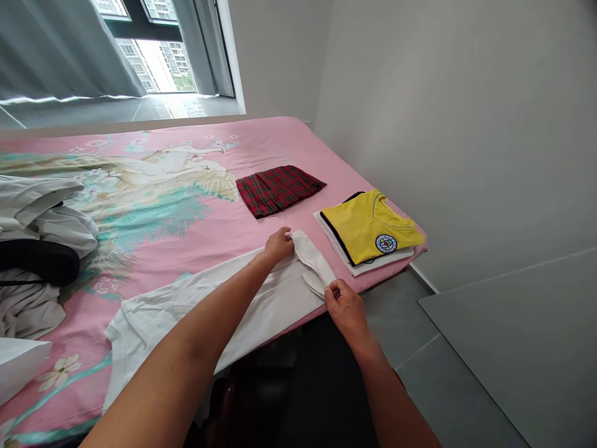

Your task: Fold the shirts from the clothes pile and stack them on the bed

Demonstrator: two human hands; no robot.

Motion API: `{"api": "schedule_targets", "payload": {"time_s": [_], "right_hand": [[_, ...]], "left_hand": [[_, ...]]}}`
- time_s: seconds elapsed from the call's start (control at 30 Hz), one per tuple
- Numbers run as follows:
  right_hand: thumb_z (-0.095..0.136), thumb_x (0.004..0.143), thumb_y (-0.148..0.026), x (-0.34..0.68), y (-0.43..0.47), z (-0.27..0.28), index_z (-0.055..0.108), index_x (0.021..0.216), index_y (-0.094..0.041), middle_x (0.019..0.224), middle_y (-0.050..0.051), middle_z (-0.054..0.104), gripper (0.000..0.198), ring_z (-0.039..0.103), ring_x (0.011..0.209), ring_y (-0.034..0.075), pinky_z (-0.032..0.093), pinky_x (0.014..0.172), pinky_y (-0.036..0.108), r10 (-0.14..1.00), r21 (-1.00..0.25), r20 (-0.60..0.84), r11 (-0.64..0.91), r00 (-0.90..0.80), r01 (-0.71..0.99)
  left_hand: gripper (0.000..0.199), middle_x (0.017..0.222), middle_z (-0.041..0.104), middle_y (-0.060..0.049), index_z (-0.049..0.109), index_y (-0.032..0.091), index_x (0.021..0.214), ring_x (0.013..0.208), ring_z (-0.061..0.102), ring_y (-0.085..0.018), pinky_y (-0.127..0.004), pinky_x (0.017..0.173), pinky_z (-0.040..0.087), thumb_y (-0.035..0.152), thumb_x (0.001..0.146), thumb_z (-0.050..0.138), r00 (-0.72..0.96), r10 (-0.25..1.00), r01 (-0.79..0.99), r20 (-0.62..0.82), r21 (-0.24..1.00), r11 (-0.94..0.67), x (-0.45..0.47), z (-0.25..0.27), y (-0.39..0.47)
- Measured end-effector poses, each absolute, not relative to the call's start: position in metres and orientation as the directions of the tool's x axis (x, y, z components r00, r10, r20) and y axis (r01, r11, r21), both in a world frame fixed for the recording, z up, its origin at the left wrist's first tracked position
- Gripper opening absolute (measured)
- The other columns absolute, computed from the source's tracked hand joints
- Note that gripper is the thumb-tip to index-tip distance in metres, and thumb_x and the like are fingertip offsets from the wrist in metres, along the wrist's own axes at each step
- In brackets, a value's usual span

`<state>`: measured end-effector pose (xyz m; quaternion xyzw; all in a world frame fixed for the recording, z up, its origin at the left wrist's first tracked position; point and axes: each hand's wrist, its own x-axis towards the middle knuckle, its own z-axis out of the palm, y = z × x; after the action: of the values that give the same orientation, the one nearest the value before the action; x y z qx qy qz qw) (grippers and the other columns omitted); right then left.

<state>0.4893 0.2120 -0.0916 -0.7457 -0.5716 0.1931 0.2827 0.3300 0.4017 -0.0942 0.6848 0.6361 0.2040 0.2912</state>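
Note:
A long white shirt (275,305), folded lengthwise, lies along the near edge of the bed, its narrow end toward the right. My left hand (280,244) is closed on the far corner of that end. At the near corner, by the bed's edge, the fingers of my right hand (346,306) pinch the cloth. Between the two hands the hem curves loosely, with a small flap raised. The shirt's left end is partly hidden behind my left forearm. Just beyond my right hand rests a yellow V-neck shirt (354,227) with a round badge, folded on top of white and dark clothes.
A red plaid skirt (280,190) lies flat on the pink flowered bedsheet (186,230). Heaped white clothes (60,224) and a black padded item (37,262) are at the left. A wall (457,137) borders the bed's right side; grey floor tiles (396,317) show below.

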Motion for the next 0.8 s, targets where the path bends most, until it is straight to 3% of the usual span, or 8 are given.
{"api": "schedule_targets", "payload": {"time_s": [0.1, 0.2, 0.3, 0.4, 0.57, 0.8], "right_hand": [[0.044, 0.084, -0.034, 0.489, 0.211, -0.092, 0.053, 0.077, -0.022, 0.075, 0.002, 0.063, 0.017, 0.058, 0.07, 0.016, 0.038, 0.068, 0.025, 0.959, -0.671, 0.042, -0.18, 0.279, 0.719], [0.043, 0.085, -0.034, 0.49, 0.209, -0.094, 0.053, 0.078, -0.022, 0.076, 0.001, 0.063, 0.016, 0.057, 0.071, 0.016, 0.037, 0.068, 0.025, 0.963, -0.663, 0.026, -0.185, 0.269, 0.726], [0.046, 0.082, -0.03, 0.489, 0.212, -0.092, 0.054, 0.083, -0.022, 0.08, 0.002, 0.062, 0.011, 0.056, 0.075, 0.017, 0.036, 0.067, 0.027, 0.969, -0.566, 0.015, -0.196, 0.248, 0.801], [0.051, 0.079, -0.029, 0.481, 0.223, -0.086, 0.054, 0.094, -0.021, 0.092, 0.006, 0.061, 0.017, 0.054, 0.087, 0.02, 0.037, 0.074, 0.029, 0.975, -0.482, 0.102, -0.124, 0.196, 0.867], [0.059, 0.077, -0.04, 0.461, 0.262, -0.083, 0.052, 0.103, -0.02, 0.101, 0.008, 0.058, 0.033, 0.052, 0.097, 0.024, 0.039, 0.078, 0.031, 0.988, -0.393, 0.138, -0.012, 0.072, 0.92], [0.049, 0.082, -0.035, 0.456, 0.297, -0.08, 0.054, 0.099, -0.018, 0.099, 0.01, 0.06, 0.025, 0.059, 0.089, 0.023, 0.041, 0.072, 0.032, 0.993, -0.237, -0.1, -0.081, 0.058, 0.968]], "left_hand": [[0.024, 0.086, 0.07, -0.003, 0.064, 0.02, 0.096, 0.074, 0.063, -0.014, -0.023, 0.066, 0.046, 0.03, 0.076, 0.053, 0.103, 0.979, 0.713, -0.175, 0.699, 0.05, 0.331, -0.096, 0.403], [0.025, 0.065, 0.067, -0.002, 0.062, 0.018, 0.084, 0.051, 0.058, -0.012, -0.022, 0.051, 0.042, 0.037, 0.079, 0.047, 0.107, 0.961, 0.679, -0.254, 0.725, 0.115, 0.329, -0.1, 0.4], [0.026, 0.047, 0.057, 0.001, 0.059, 0.017, 0.069, 0.039, 0.049, -0.011, -0.022, 0.045, 0.037, 0.04, 0.076, 0.048, 0.115, 0.951, 0.672, -0.287, 0.728, 0.138, 0.324, -0.102, 0.39], [0.025, 0.039, 0.049, 0.003, 0.055, 0.019, 0.061, 0.039, 0.046, -0.011, -0.022, 0.044, 0.034, 0.041, 0.073, 0.051, 0.122, 0.956, 0.677, -0.266, 0.727, 0.116, 0.32, -0.102, 0.376], [0.026, 0.053, 0.057, 0.002, 0.057, 0.019, 0.056, 0.055, 0.051, -0.011, -0.021, 0.052, 0.036, 0.033, 0.074, 0.046, 0.194, 0.965, 0.679, -0.178, 0.734, -0.001, 0.316, -0.098, 0.359], [0.024, 0.075, 0.068, 0.002, 0.071, 0.022, 0.077, 0.07, 0.057, -0.014, -0.022, 0.064, 0.04, 0.019, 0.066, 0.05, 0.31, 0.94, 0.683, -0.146, 0.722, -0.113, 0.313, -0.098, 0.348]]}}
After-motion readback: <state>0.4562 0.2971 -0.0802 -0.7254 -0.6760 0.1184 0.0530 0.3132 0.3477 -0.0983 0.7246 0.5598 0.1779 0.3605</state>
